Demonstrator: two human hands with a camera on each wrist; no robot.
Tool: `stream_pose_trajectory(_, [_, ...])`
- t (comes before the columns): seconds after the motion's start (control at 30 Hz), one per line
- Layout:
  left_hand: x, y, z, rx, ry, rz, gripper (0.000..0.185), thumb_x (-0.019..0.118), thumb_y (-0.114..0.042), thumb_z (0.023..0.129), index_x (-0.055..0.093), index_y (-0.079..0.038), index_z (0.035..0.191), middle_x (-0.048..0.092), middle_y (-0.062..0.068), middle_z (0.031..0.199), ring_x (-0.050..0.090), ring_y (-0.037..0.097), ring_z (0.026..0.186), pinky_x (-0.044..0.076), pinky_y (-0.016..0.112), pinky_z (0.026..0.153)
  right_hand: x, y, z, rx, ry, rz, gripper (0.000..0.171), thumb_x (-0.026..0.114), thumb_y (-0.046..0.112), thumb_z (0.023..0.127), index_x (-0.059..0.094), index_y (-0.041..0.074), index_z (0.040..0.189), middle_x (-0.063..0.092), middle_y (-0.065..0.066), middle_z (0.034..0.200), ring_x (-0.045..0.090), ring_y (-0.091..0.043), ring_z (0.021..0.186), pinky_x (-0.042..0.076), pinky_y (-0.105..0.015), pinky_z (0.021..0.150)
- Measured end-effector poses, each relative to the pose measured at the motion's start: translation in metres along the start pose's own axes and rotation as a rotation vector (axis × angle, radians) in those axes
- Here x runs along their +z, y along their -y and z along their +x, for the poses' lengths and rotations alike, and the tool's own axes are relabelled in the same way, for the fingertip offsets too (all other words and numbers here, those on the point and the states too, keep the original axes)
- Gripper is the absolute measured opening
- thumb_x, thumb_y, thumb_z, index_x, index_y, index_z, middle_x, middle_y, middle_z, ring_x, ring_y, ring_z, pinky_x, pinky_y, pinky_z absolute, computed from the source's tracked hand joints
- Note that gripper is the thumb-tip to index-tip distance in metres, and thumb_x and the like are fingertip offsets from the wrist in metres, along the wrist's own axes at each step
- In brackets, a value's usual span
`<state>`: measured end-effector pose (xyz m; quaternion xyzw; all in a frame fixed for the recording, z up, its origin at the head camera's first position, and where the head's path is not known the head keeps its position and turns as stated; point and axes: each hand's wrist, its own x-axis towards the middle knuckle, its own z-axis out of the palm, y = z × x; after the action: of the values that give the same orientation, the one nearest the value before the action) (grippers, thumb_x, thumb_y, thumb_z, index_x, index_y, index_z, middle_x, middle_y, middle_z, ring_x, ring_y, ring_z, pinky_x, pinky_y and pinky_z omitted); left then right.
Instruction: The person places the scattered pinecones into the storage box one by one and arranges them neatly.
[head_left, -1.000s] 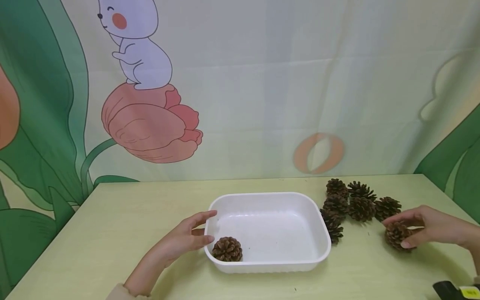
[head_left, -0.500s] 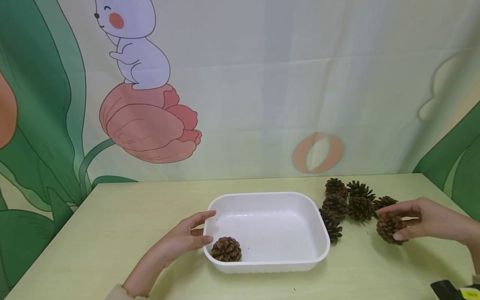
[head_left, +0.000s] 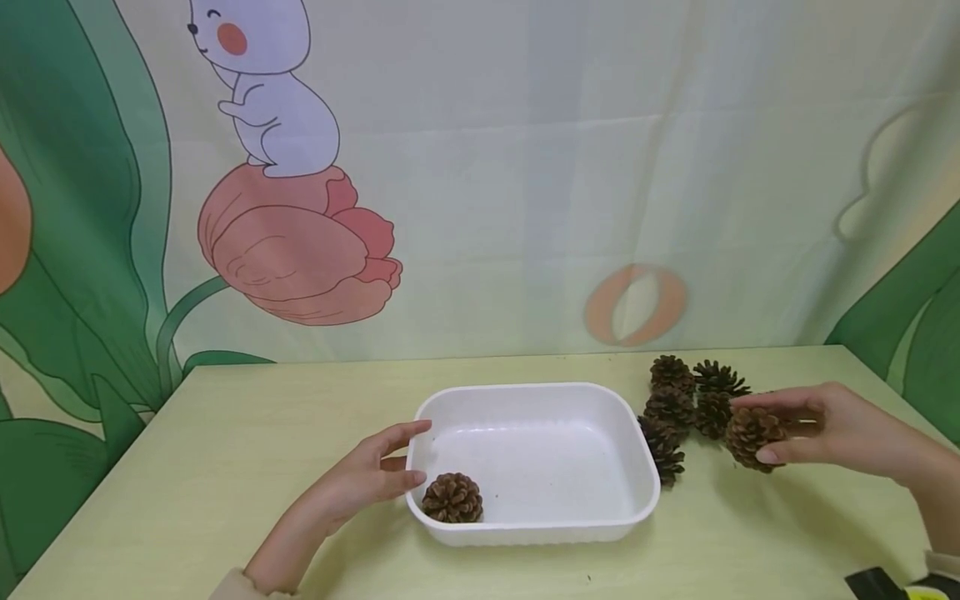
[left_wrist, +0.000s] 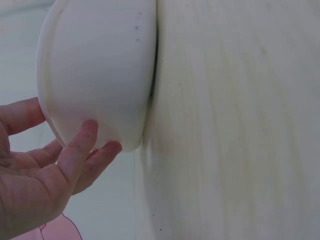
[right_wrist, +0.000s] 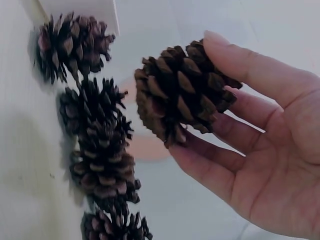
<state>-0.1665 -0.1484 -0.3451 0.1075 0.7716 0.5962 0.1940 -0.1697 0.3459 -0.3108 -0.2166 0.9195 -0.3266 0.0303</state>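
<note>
My right hand (head_left: 847,429) holds a brown pine cone (head_left: 753,439) between thumb and fingers, lifted above the table. In the right wrist view, this pine cone (right_wrist: 182,92) sits in the fingertips, apart from the others. A white rectangular tray (head_left: 532,527) rests mid-table, with one pine cone (head_left: 453,498) in its near left corner. At the tray's left end, my left hand (head_left: 367,467) grips the rim. In the left wrist view, several fingers of that hand (left_wrist: 40,185) press the tray's outer wall (left_wrist: 100,65).
Several dark pine cones (head_left: 670,408) lie clustered against and behind the tray's right side; the held one partly covers some. A printed cloth (head_left: 487,208) hangs behind the table (head_left: 285,433). A black and yellow object (head_left: 877,585) shows at the right sleeve.
My right hand has raised the pine cone off the table and carried it left, towards the tray and the cluster. The left hand has stayed at the tray.
</note>
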Motion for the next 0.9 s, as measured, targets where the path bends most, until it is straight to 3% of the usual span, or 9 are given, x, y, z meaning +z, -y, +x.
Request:
stream_pose_trajectory(0.13, [0.000, 0.000, 0.000, -0.002, -0.001, -0.002, 0.061, 0.060, -0.007, 0.085, 0.032, -0.005, 0.139, 0.031, 0.023, 0.139, 0.039, 0.041, 0.125, 0.047, 0.042, 0.093, 0.006, 0.012, 0.002, 0.007, -0.064, -0.029, 0.052, 0.073, 0.017, 0.075, 0.056, 0.004, 0.122, 0.049, 0.035, 0.108, 0.048, 0.017, 0.097, 0.052, -0.017, 0.066])
stream_pose_trajectory(0.3, [0.001, 0.000, -0.001, -0.003, 0.002, -0.005, 0.061, 0.060, -0.007, 0.085, 0.032, -0.006, 0.139, 0.031, 0.023, 0.139, 0.040, 0.040, 0.125, 0.047, 0.041, 0.092, 0.012, 0.022, 0.004, -0.001, -0.071, 0.057, 0.052, 0.070, 0.014, 0.078, 0.052, 0.000, 0.124, 0.049, 0.035, 0.110, 0.050, 0.016, 0.097, 0.054, -0.021, 0.066])
stream_pose_trajectory(0.53, [0.000, 0.000, -0.001, 0.004, 0.009, 0.000, 0.062, 0.060, -0.007, 0.085, 0.031, -0.004, 0.140, 0.030, 0.024, 0.139, 0.040, 0.041, 0.124, 0.048, 0.040, 0.092, 0.022, 0.043, 0.011, -0.053, -0.133, 0.066, 0.049, 0.070, 0.012, 0.077, 0.055, 0.002, 0.123, 0.052, 0.031, 0.110, 0.050, 0.015, 0.101, 0.047, -0.007, 0.075])
stream_pose_trajectory(0.9, [-0.001, -0.001, -0.001, 0.013, 0.017, 0.010, 0.063, 0.060, -0.008, 0.085, 0.030, -0.004, 0.140, 0.029, 0.025, 0.140, 0.039, 0.041, 0.125, 0.047, 0.040, 0.092, 0.041, 0.070, 0.028, -0.045, -0.206, 0.133, 0.049, 0.071, 0.012, 0.077, 0.055, 0.004, 0.123, 0.053, 0.027, 0.108, 0.051, 0.014, 0.099, 0.047, -0.007, 0.078])
